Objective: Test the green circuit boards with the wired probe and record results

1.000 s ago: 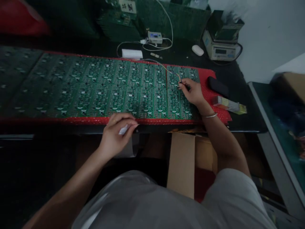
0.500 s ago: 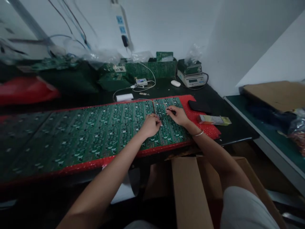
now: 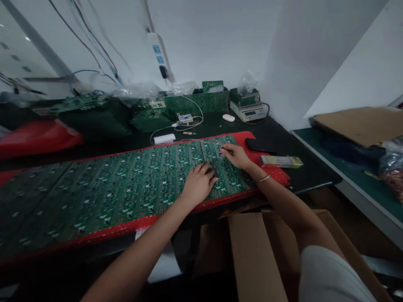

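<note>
Several green circuit boards (image 3: pixel 138 180) lie side by side on red bubble wrap (image 3: pixel 278 174) along the dark table. My left hand (image 3: pixel 200 180) rests palm down over the boards near their right end, fingers apart and slightly curled, nothing seen in it. Just to its right and farther back, my right hand (image 3: pixel 234 155) pinches the dark tip of a thin cable (image 3: pixel 201 140) above the rightmost board. That cable runs left behind the boards, toward a small white device (image 3: pixel 185 119) with a screen. Detail at the fingertips is too small to tell.
A digital scale (image 3: pixel 250 112), a white oval object (image 3: pixel 228 118) and board stacks (image 3: pixel 151 117) stand at the back. On the right lie a black flat object (image 3: pixel 260 145) and a long small box (image 3: pixel 281 161). An open cardboard box (image 3: pixel 252 243) sits below the table's front edge.
My left hand has opened from a closed pinch and spread over the boards. My right hand still pinches the cable tip at nearly the same spot. The camera view has tilted slightly up.
</note>
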`<state>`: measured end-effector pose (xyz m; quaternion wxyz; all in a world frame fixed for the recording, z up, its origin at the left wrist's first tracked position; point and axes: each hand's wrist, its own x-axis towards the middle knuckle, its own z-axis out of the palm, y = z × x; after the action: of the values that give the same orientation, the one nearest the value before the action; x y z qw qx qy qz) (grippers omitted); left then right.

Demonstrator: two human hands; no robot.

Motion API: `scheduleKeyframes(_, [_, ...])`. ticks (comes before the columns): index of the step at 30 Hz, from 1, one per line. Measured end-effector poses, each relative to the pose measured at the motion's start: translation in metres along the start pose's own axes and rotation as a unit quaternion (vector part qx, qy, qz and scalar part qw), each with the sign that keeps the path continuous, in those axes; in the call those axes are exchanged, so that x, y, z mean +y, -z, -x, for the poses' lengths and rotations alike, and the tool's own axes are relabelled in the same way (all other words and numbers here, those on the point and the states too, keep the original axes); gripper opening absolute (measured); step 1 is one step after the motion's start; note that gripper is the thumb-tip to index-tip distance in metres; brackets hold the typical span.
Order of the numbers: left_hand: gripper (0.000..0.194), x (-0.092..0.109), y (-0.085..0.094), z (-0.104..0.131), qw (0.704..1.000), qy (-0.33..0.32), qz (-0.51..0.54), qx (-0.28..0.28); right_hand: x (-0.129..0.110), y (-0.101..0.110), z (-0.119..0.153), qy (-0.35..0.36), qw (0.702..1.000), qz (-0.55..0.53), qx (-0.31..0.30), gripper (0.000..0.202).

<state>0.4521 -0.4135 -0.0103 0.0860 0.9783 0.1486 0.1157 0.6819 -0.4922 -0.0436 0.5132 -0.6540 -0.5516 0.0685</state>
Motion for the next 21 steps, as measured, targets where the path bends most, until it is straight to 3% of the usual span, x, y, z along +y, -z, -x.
scheduleKeyframes(2, [0.038, 0.001, -0.004, 0.017, 0.999, -0.024, -0.034, 0.013, 0.001, 0.015, 0.001, 0.008, 0.999, 0.033, 0.002, 0.036])
scheduleKeyframes(7, [0.05, -0.007, -0.01, 0.065, 0.993, -0.025, -0.035, 0.106, 0.008, 0.04, 0.013, -0.013, 0.997, 0.072, -0.001, 0.035])
scheduleKeyframes(15, [0.03, -0.044, 0.01, 0.171, 0.979, 0.029, 0.015, 0.202, 0.013, 0.036, 0.022, -0.012, 0.998, 0.061, 0.012, 0.044])
scheduleKeyframes(21, [0.048, -0.068, 0.014, 0.23, 0.967, 0.105, 0.002, 0.232, 0.011, 0.037, 0.023, 0.003, 0.996, 0.09, 0.008, 0.05])
